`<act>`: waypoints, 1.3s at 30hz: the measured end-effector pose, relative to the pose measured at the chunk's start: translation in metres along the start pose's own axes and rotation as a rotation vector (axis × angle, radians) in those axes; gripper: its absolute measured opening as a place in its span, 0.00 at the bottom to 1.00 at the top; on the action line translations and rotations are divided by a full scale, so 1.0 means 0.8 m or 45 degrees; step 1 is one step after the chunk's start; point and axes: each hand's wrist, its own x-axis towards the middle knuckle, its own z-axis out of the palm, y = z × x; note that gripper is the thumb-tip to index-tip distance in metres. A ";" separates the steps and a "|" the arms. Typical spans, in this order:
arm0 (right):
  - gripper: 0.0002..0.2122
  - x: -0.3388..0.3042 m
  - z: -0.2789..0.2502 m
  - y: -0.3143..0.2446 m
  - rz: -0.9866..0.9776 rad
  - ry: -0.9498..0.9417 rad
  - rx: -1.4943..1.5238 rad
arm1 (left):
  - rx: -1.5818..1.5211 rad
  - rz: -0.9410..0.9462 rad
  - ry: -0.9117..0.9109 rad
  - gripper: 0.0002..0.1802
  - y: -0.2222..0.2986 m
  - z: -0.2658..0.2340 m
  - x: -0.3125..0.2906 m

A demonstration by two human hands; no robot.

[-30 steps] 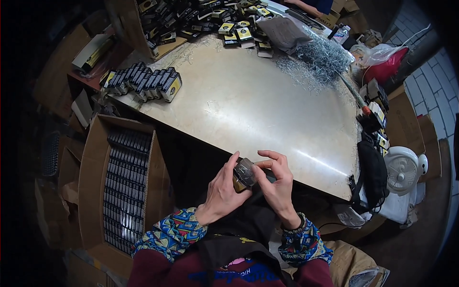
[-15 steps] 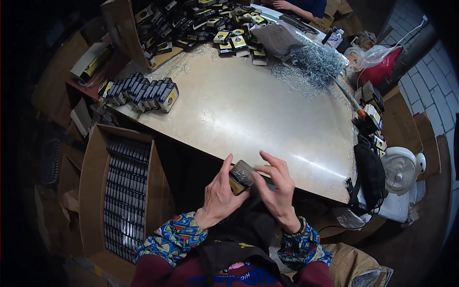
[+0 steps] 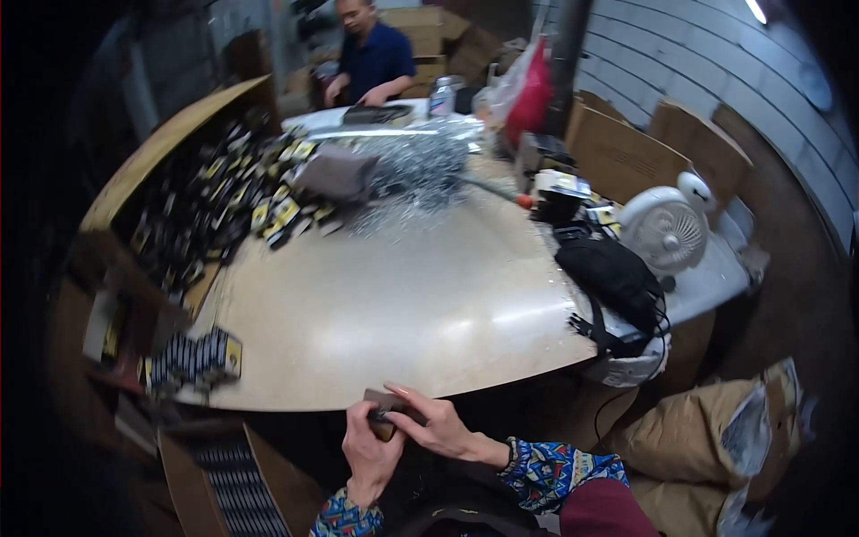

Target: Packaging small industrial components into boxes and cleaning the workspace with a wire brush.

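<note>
Both my hands hold one small dark brown box point(image 3: 386, 400) just below the near edge of the pale round table point(image 3: 403, 304). My left hand point(image 3: 369, 449) grips it from underneath. My right hand point(image 3: 435, 428) covers its right side, fingers over the top. A short row of small black-and-yellow boxes point(image 3: 192, 358) stands on the table's left edge. A big heap of the same boxes point(image 3: 224, 201) lies at the far left.
An open carton point(image 3: 234, 479) packed with dark boxes sits at lower left. A pile of shiny metal wire pieces point(image 3: 420, 174) lies at the far side. A black bag point(image 3: 611, 277) and white fan point(image 3: 667, 228) are at right. Another person point(image 3: 371, 58) works at the back.
The view has swung upward and to the right, so the far side of the table and the other person show. My hands still hold the small box, now lower in the picture.
</note>
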 end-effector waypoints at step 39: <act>0.18 0.052 -0.098 -0.003 -0.523 0.205 -0.792 | -0.032 0.099 -0.137 0.41 0.032 0.000 0.057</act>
